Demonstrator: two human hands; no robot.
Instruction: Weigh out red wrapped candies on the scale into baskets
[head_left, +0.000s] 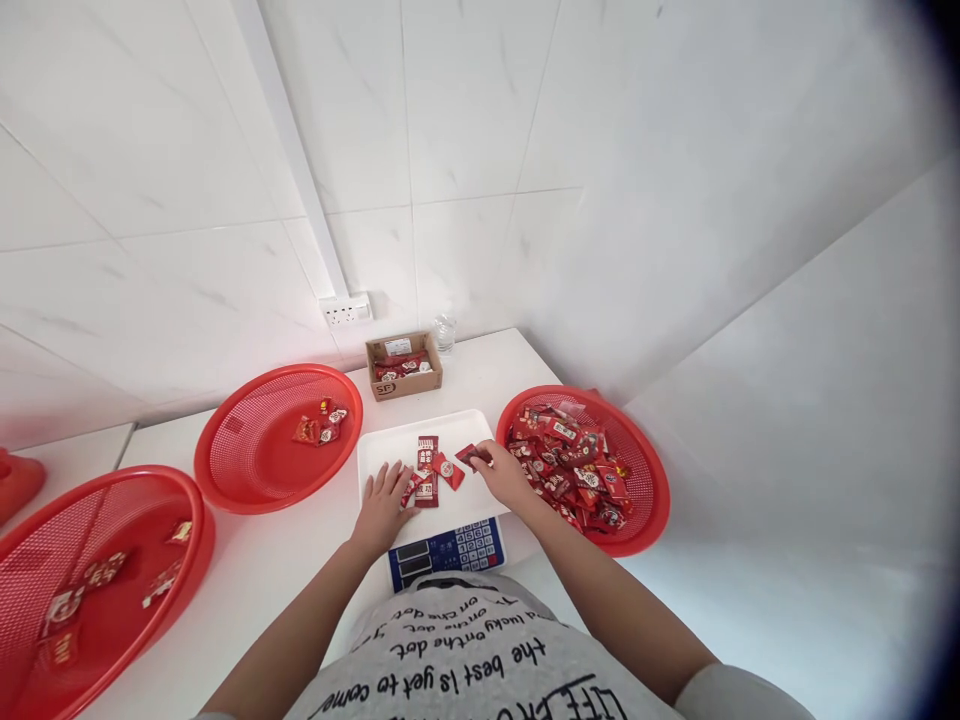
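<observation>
A white tray [390,438] rests on a scale [448,553] with a blue keypad panel. On the tray lie a long red packet [427,455] with white characters and a smaller red packet [448,470] overlapping its right side. My left hand [385,507] lies over the tray's left side, fingers spread, touching a small red packet [410,487] that it partly covers. Over the tray's right edge, my right hand [501,472] pinches a small dark red packet [469,456] between thumb and fingers.
A red basket [660,500] heaped with red packets stands to the right. Two more red baskets [281,500] [196,560] with a few packets stand to the left. Behind the tray are a cardboard box [409,387] of packets and a clear cup [445,333] by the wall.
</observation>
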